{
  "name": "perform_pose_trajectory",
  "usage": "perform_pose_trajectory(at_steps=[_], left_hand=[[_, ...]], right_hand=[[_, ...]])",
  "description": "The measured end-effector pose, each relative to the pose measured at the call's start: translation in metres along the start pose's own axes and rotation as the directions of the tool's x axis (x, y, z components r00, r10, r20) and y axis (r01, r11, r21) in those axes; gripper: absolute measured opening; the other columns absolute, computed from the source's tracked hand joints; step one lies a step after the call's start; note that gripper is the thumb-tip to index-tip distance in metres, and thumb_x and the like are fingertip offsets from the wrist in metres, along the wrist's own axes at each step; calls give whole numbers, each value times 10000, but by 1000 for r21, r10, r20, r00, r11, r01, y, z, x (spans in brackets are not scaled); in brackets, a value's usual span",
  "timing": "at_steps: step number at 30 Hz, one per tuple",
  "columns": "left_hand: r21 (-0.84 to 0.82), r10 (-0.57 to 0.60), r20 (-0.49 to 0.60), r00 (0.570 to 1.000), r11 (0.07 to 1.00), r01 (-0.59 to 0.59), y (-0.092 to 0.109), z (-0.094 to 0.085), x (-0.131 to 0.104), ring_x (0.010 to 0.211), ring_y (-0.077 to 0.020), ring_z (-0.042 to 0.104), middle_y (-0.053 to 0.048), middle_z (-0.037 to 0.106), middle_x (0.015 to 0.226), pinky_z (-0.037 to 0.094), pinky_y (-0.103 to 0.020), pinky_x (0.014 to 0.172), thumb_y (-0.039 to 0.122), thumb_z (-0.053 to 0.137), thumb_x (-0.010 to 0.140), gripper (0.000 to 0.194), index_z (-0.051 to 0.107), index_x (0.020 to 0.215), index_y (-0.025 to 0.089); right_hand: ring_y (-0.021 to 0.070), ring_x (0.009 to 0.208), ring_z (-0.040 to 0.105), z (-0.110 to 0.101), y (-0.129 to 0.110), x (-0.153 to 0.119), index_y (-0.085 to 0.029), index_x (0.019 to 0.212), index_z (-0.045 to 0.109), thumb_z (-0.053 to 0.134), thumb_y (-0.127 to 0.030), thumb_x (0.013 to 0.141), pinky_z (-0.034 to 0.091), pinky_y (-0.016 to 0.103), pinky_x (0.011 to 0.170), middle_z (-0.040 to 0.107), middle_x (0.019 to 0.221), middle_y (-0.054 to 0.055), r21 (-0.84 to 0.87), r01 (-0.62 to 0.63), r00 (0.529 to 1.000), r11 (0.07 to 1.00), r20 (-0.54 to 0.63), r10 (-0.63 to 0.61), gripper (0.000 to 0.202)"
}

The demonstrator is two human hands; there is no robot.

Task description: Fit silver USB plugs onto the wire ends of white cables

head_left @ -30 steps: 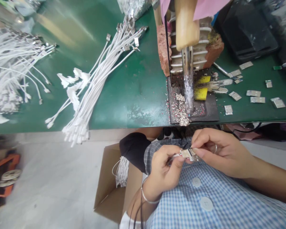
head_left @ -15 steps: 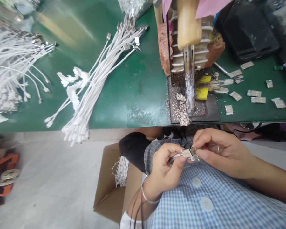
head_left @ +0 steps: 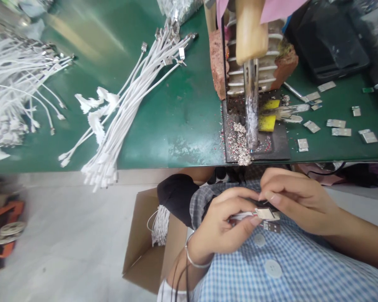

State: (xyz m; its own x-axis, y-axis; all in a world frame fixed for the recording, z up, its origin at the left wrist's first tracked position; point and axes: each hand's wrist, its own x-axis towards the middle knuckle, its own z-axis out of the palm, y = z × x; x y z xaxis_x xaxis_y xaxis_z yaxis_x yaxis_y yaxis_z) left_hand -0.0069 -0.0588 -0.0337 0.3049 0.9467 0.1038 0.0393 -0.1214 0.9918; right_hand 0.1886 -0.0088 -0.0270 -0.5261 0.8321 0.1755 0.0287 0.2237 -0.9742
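Note:
My left hand [head_left: 228, 222] is closed, pinching a white USB cable [head_left: 239, 216] between thumb and fingers. The cable's silver USB plug [head_left: 265, 214] sticks out past the thumb tip toward the right. Just beneath it shows a second metal plug shell [head_left: 272, 227] with small square holes. My right hand [head_left: 299, 201] is closed in a pinch just above the plugs, its fingertips meeting beside the left fingers. Whatever lies between those fingertips is too small or hidden to make out. Both hands are above my lap, in front of the green table's edge.
White cables [head_left: 129, 105] lie bundled on the green table [head_left: 182, 138], with another pile [head_left: 12, 92] farther left. A wooden-handled soldering iron [head_left: 251, 105] rests over a debris-covered dark plate [head_left: 279, 149]. Loose metal shells [head_left: 341, 131] lie right. A cardboard box [head_left: 145, 260] stands below.
My left hand has shifted slightly right, and the plugs with it. My right fingertips have come off the plug and now pinch above it. The lower metal shell now shows more clearly.

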Motion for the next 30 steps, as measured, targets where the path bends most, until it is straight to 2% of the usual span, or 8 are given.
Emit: perform_pose_trajectory(at_steps=[4,10,13,17,20,22,27,30], left_hand=[[-18,5,22,1000,1000,-5,0,0,1,977,-205,698,-120,696,1096,571,-313,882,205,701,859,49,678,880,167],[-65,22,38,999,998,-19,-1,0,3,885,-179,694,-76,712,941,577,-294,826,157,683,859,25,673,874,172],[-56,21,53,998,998,-18,0,0,3,809,-173,697,-62,720,851,581,-287,784,160,686,859,19,676,870,172],[-29,-18,25,1000,999,18,3,-1,1,732,-155,681,-56,706,785,568,-256,702,184,691,861,33,680,842,160],[-9,-52,1,999,999,52,4,-3,0,702,-142,669,-54,702,761,557,-242,671,196,691,865,66,677,818,152],[7,-75,1,997,997,75,4,-4,0,703,-142,669,-57,706,765,560,-245,671,206,688,869,80,681,816,147],[43,-73,20,997,996,72,2,-4,0,731,-150,680,-72,719,817,577,-260,684,210,675,876,70,690,853,146],[74,-75,-1,997,994,74,1,-3,0,745,-151,677,-70,712,825,578,-266,702,205,663,886,69,681,847,151]], right_hand=[[151,689,578,-1,3,-5,-235,1151,666,392,-221,984,481,287,602,601,812,34,-51,29,997,998,75,-25,321],[179,757,564,2,12,-9,-270,1458,484,364,-201,974,488,328,669,571,853,45,-98,108,980,989,176,-90,503],[169,739,577,2,10,-4,-195,1384,543,400,-157,952,485,309,651,593,842,55,-174,144,974,974,199,-109,456],[111,594,564,-8,5,1,-180,1118,619,496,-153,932,447,236,563,619,716,-2,-264,161,966,951,239,-97,225],[81,497,492,-18,3,2,-200,920,600,572,-174,909,383,210,491,535,598,-51,-319,193,964,928,238,-118,39],[77,480,452,-24,2,0,-206,807,556,569,-181,915,355,211,474,471,570,-61,-360,183,968,915,226,-104,112],[71,446,393,-29,1,-12,-222,751,463,529,-245,958,322,205,432,412,565,-74,-323,52,992,945,124,-12,218],[98,464,423,-30,3,-23,-242,805,459,473,-285,996,355,226,435,440,582,-57,-159,-58,998,986,-44,51,196]])
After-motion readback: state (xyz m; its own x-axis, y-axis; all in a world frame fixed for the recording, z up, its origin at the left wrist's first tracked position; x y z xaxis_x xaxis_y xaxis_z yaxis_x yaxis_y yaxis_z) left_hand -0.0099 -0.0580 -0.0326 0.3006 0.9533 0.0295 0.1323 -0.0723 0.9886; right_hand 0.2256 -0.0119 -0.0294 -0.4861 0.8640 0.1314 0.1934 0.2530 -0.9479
